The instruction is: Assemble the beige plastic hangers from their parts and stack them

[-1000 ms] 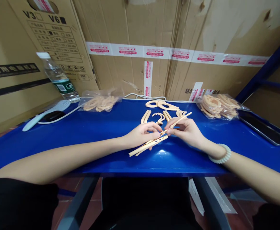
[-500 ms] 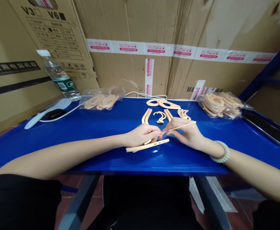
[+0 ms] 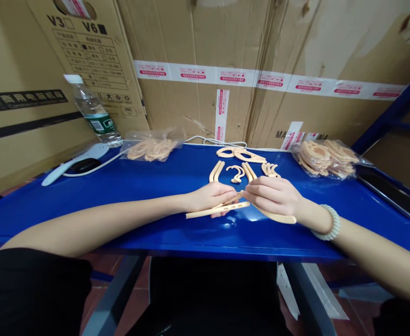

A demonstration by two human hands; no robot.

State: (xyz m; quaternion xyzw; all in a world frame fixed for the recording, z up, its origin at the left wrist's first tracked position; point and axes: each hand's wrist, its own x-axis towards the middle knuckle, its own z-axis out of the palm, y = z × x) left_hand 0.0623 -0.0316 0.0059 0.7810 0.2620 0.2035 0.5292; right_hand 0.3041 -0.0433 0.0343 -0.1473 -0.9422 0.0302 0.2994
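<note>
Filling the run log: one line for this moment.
left hand: holds slotted beige strip | right hand: holds curved beige piece | beyond hands: hook-shaped parts on blue table

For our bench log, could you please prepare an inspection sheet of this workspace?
Surface: glossy blue tabletop, showing light reflections.
Job's things: long slotted beige strip; curved beige piece; loose beige pieces behind.
Clutter: clear plastic bottle with green label; pale-blue long-handled item; black oval object; black flat rectangular device; two clear plastic bags of beige pieces.
Hands: left hand holds the strip; right hand holds the curved piece.
Cables: white cable along the back edge.
Surroundings: brown cardboard with white-and-red tape.
</note>
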